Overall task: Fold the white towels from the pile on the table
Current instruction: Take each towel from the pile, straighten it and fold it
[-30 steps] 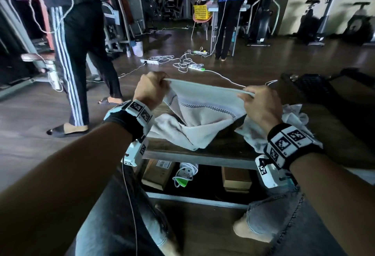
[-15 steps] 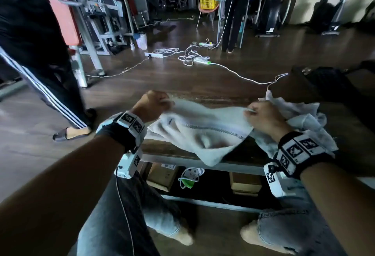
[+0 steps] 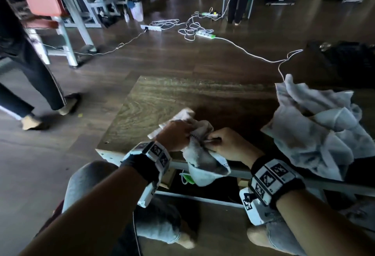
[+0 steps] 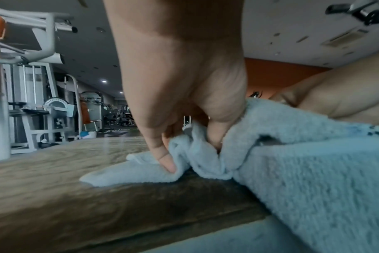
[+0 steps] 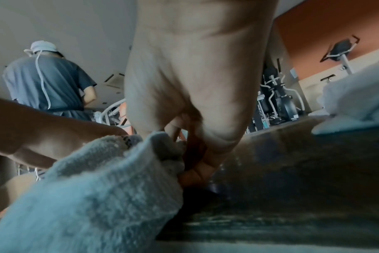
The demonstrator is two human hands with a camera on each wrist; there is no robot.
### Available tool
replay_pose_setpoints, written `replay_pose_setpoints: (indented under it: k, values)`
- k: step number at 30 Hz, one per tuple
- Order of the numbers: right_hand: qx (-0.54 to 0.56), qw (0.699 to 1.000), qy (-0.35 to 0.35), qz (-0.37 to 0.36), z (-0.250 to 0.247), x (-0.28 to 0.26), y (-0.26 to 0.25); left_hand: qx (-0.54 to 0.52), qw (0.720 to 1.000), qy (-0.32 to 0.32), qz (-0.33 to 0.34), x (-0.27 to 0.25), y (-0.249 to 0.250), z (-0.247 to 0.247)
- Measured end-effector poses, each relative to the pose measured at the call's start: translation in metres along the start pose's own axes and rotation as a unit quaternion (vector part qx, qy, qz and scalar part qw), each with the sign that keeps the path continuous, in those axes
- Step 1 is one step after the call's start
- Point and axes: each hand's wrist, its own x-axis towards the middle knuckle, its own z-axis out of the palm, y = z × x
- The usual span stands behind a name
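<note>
A white towel [image 3: 203, 160] lies bunched at the near edge of the wooden table [image 3: 162, 101], and part of it hangs over that edge. My left hand [image 3: 178, 136] grips its left end, fingers curled into the cloth [image 4: 195, 154]. Close beside it, my right hand [image 3: 227, 144] pinches the other end of the towel [image 5: 110, 179]. The two hands almost touch. A pile of crumpled white towels [image 3: 316, 132] sits on the table to the right of my right hand.
A person's legs [image 3: 30, 85] pass on the floor at the left. White cables and power strips [image 3: 190, 28] lie on the floor beyond the table. Gym machines [image 3: 60, 12] stand at the back left. My knees are under the table's near edge.
My hands have come down from a raised, spread hold and met near the table's front edge. The towel went from stretched out to bunched. The view has tilted downward.
</note>
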Motion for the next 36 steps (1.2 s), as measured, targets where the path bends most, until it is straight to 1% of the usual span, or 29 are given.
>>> replay_pose_setpoints:
  k: [2, 3, 5, 7, 9, 11, 14, 16, 17, 18, 20, 22, 24, 26, 28, 30, 33, 35, 36]
  values:
    - [0.003, 1.000, 0.008, 0.006, 0.001, 0.009, 0.004, 0.020, 1.000, -0.018, 0.011, 0.010, 0.000, 0.003]
    - [0.017, 1.000, 0.018, 0.010, -0.001, 0.013, 0.005, 0.014, 1.000, -0.019, 0.005, 0.017, -0.002, 0.003]
    - [0.055, 0.997, 0.046, 0.014, -0.014, 0.020, 0.005, -0.013, 1.000, 0.019, 0.002, 0.033, -0.003, -0.007]
    - [0.063, 0.992, 0.106, -0.004, -0.041, 0.035, -0.004, -0.064, 0.994, 0.091, 0.001, 0.058, 0.000, -0.028]
    - [0.042, 0.981, 0.187, -0.039, -0.081, 0.059, -0.012, -0.129, 0.976, 0.176, -0.002, 0.088, 0.006, -0.062]
    - [-0.005, 0.963, 0.255, -0.091, -0.129, 0.085, -0.026, -0.179, 0.950, 0.256, -0.009, 0.117, 0.009, -0.104]
    - [-0.079, 0.916, 0.362, -0.156, -0.196, 0.109, -0.048, -0.181, 0.913, 0.363, -0.038, 0.147, -0.001, -0.170]
    - [-0.102, 0.887, 0.427, -0.140, -0.235, 0.112, -0.057, -0.201, 0.894, 0.395, -0.074, 0.155, -0.016, -0.200]
    - [-0.103, 0.877, 0.453, -0.121, -0.250, 0.113, -0.057, -0.204, 0.888, 0.401, -0.091, 0.157, -0.022, -0.211]
    - [-0.103, 0.869, 0.473, -0.102, -0.262, 0.114, -0.055, -0.202, 0.891, 0.395, -0.100, 0.159, -0.028, -0.217]
    - [-0.113, 0.864, 0.482, -0.090, -0.272, 0.117, -0.053, -0.194, 0.904, 0.371, -0.093, 0.159, -0.031, -0.220]
    - [-0.123, 0.868, 0.472, -0.096, -0.269, 0.120, -0.052, -0.207, 0.904, 0.362, -0.090, 0.157, -0.027, -0.216]
    - [-0.108, 0.874, 0.467, -0.081, -0.265, 0.124, -0.045, -0.301, 0.882, 0.346, -0.107, 0.157, -0.024, -0.206]
    - [-0.078, 0.885, 0.458, -0.033, -0.260, 0.126, -0.037, -0.401, 0.854, 0.306, -0.125, 0.156, -0.020, -0.196]
    - [-0.053, 0.899, 0.435, 0.012, -0.256, 0.126, -0.032, -0.431, 0.851, 0.266, -0.140, 0.157, -0.019, -0.187]
    - [-0.029, 0.909, 0.413, 0.051, -0.253, 0.126, -0.032, -0.464, 0.838, 0.249, -0.145, 0.157, -0.017, -0.184]
    - [0.082, 0.919, 0.378, 0.081, -0.254, 0.131, -0.033, -0.509, 0.811, 0.253, -0.139, 0.160, -0.009, -0.190]
    - [0.163, 0.916, 0.360, 0.071, -0.257, 0.135, -0.039, -0.522, 0.794, 0.290, -0.116, 0.164, -0.003, -0.200]
    - [0.194, 0.909, 0.366, 0.048, -0.259, 0.137, -0.043, -0.519, 0.785, 0.324, -0.097, 0.165, -0.002, -0.205]
